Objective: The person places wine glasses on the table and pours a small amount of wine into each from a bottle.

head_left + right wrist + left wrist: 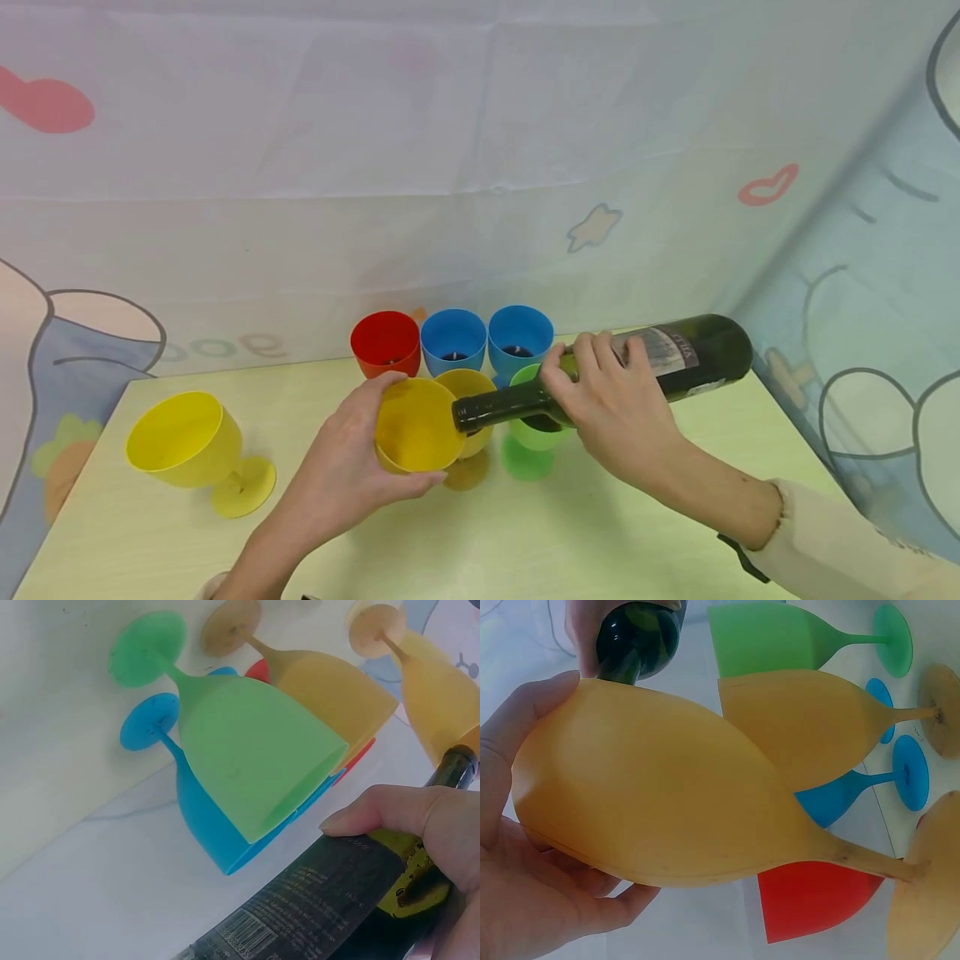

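My left hand (345, 458) holds a yellow plastic goblet (416, 425) by its bowl, thumb on the near side and fingers on the far side. No liquid shows inside that bowl. A dark green wine bottle (705, 350) lies tilted almost level in my right hand (618, 408), which grips it round the neck and shoulder. The bottle's mouth is at the goblet's right rim; whether anything flows cannot be seen. In the left wrist view the held goblet (652, 787) covers part of the bottle (641, 641). The right wrist view shows the bottle's dark label (300, 900).
Behind stand a red goblet (386, 342) and two blue goblets (453, 333), with dark liquid in them. Nearer are another yellow goblet (465, 383) and a green goblet (536, 442) under the bottle. One more yellow goblet (180, 442) stands at the table's left. A printed cloth (337, 167) hangs behind.
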Demonstrator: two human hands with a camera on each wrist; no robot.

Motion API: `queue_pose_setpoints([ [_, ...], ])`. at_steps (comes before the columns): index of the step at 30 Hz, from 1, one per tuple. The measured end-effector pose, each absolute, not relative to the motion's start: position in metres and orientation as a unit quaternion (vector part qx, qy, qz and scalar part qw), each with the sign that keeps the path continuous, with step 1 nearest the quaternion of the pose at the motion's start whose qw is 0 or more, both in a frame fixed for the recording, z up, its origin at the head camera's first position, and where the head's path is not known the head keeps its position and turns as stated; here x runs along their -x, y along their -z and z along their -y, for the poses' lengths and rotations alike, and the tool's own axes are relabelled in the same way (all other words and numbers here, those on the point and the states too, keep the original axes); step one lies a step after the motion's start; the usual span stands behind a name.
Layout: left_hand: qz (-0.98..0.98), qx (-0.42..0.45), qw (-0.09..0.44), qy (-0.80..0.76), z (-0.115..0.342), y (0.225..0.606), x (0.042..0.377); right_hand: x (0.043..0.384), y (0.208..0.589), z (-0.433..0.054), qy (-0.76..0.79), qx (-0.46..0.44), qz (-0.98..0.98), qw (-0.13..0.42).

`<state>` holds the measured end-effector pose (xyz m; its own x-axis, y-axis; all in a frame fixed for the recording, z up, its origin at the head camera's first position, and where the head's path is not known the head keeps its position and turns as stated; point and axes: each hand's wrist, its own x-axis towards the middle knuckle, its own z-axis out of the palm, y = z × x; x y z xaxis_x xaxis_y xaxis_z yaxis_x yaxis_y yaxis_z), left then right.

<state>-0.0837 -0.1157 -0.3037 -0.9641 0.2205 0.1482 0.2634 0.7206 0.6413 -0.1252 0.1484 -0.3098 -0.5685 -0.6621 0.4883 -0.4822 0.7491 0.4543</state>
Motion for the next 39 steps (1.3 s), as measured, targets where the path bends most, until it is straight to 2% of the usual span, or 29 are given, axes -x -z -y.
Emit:
queue_pose_setpoints([
  [17, 0.928, 0.141, 0.052, 0.341, 0.117, 0.302, 0.085, 0.124, 0.302, -0.143, 0.174, -0.314, 0.879, 0.313],
  [39, 0.929, 0.140, 0.048, 0.340, 0.115, 0.303, 0.085, 0.122, 0.297, -0.140, 0.210, -0.311, 0.877, 0.299],
])
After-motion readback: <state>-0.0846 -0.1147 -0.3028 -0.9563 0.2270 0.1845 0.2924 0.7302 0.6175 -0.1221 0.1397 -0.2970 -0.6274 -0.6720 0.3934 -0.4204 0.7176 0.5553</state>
